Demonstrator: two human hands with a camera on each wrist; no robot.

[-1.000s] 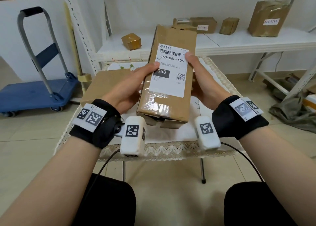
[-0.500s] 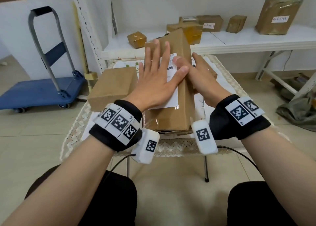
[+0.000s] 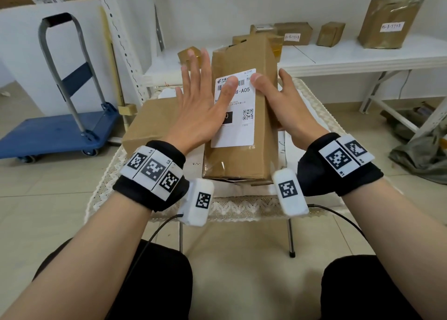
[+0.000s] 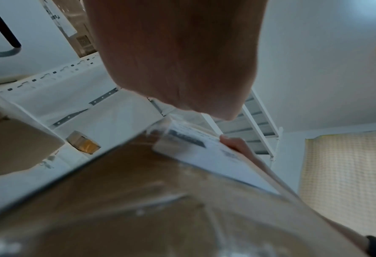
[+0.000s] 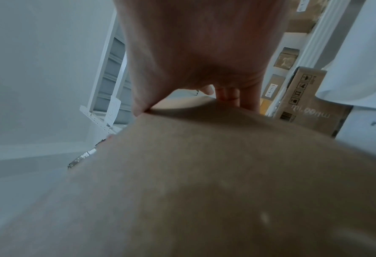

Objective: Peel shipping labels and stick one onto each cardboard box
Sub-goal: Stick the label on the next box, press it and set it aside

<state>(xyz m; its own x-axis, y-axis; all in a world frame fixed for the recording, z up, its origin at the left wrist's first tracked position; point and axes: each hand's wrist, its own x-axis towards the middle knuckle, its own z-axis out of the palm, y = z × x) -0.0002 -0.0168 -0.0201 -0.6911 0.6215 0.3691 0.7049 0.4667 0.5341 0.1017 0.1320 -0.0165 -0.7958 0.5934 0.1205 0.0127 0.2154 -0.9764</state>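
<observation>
The right hand (image 3: 285,109) grips the right flank of the long brown cardboard box (image 3: 263,150), thumb pressed on the top right corner of the white printed shipping label (image 3: 238,128), while the left hand (image 3: 200,109) lies flat and wide open, fingers spread, its thumb alone on the label's upper left. The box stands on the lace-edged cloth of the small table (image 3: 232,208), its long axis running away from the person and the label lengthwise along it, so the unsmoothed lower half lies toward the wrists, nearer the left palm. The right fingers behind the box are hidden, both wrist views are blurred, and I cannot tell whether the label's covered left edge is fully stuck down.
</observation>
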